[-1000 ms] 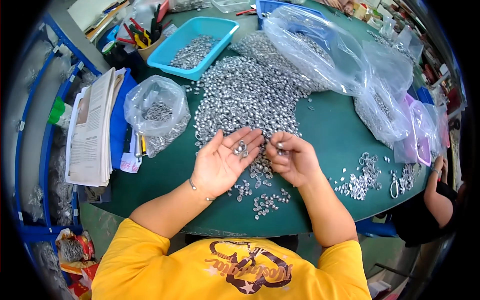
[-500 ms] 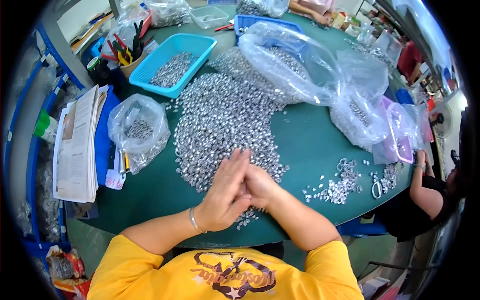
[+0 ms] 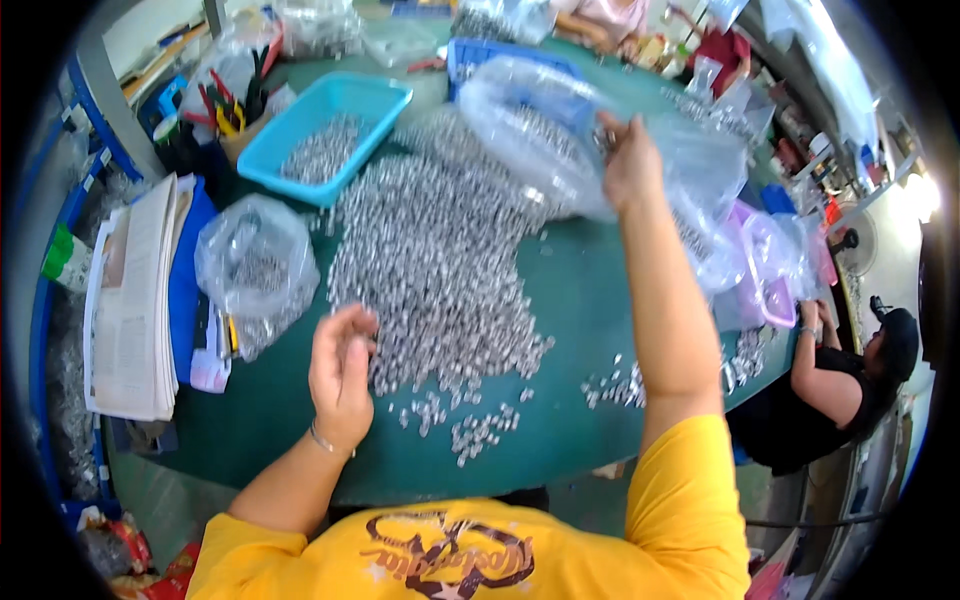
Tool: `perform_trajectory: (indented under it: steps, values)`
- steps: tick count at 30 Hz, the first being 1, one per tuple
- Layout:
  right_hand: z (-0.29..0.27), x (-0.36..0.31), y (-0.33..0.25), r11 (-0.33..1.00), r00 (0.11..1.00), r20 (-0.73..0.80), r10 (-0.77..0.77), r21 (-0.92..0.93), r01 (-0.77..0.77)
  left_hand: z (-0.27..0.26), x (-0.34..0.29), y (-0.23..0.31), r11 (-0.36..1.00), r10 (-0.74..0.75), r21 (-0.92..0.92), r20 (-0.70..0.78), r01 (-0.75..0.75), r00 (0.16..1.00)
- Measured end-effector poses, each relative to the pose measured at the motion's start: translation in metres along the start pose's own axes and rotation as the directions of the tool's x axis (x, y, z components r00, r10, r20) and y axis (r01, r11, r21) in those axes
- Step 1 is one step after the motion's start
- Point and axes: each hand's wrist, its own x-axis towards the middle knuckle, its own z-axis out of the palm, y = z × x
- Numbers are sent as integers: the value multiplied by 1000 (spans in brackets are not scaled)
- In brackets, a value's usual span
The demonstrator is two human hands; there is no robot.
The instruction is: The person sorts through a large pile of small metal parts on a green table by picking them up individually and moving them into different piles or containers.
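Observation:
A large pile of small shiny silver metal pieces (image 3: pixel 430 270) covers the middle of the green table. My left hand (image 3: pixel 342 380) is at the pile's near left edge, fingers loosely curled, thumb apart, nothing visible in it. Stretched far forward, my right hand (image 3: pixel 632 165) is at the rim of a big clear plastic bag (image 3: pixel 540 100), its bent fingers closed on the plastic, slightly blurred. That bag lies on its side with more silver pieces in its mouth. A few loose pieces (image 3: pixel 480 430) lie between the pile and me.
Around the pile are a turquoise basket (image 3: pixel 375 115), a smaller plastic bag (image 3: pixel 255 250), stacked papers (image 3: pixel 135 300), a tool holder (image 3: pixel 240 140), a blue basket (image 3: pixel 480 52) and a lilac basket (image 3: pixel 775 290). A co-worker (image 3: pixel 820 390) sits at the right; another small heap (image 3: pixel 625 385) lies partly behind my right forearm.
My hands were pressed together over the near edge of the pile. They have parted: the left moved left, the right reached far forward to the plastic bag. The view has shifted slightly.

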Motion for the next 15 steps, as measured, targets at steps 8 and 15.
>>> perform_trajectory:
  steps: [8,15]
  values:
    - [-16,-165,27,760,826,563,-8,-533,371,-1,10,9,862,-70,496,321,-104,944]
    - [-64,-266,56,380,512,858,54,-491,784,4,-11,3,833,-135,486,644,-266,753]
